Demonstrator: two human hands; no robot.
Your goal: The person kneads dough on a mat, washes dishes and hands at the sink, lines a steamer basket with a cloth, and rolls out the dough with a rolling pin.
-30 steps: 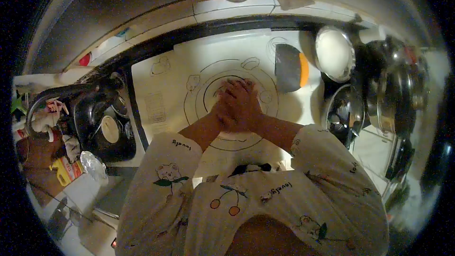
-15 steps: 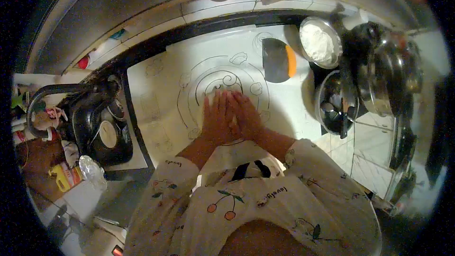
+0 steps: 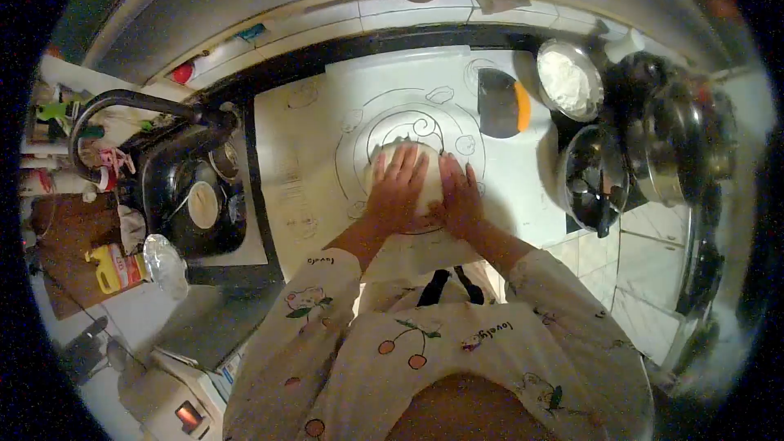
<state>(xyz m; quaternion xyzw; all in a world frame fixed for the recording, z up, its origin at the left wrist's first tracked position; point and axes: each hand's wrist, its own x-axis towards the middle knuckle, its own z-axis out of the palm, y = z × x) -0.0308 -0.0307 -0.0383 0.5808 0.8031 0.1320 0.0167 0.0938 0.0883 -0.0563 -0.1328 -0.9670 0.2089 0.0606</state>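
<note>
A pale, rounded lump of dough (image 3: pixel 431 182) lies on a white mat (image 3: pixel 298 167) printed with circles and dark line drawings. My left hand (image 3: pixel 398 192) rests flat across the dough's left part, fingers stretched forward. On its right side lies my right hand (image 3: pixel 461 194), also with outstretched fingers, some way apart from the left. Dough shows between the two hands and just beyond the left fingertips; my palms hide the rest. Beyond my right hand, a dark scraper with an orange handle (image 3: pixel 523 106) lies on the mat.
To the right stand a bowl of white flour (image 3: pixel 565 82), a dark pan (image 3: pixel 581 171) with utensils across it and a large glossy pot (image 3: pixel 674 143). At the left are a black sink (image 3: pixel 192 237) under a curved tap (image 3: pixel 114 98), and a yellow bottle (image 3: pixel 110 269).
My hands, close together before, have spread apart sideways, and more of the dough shows between them. The whole view has shifted, so the surroundings sit further right.
</note>
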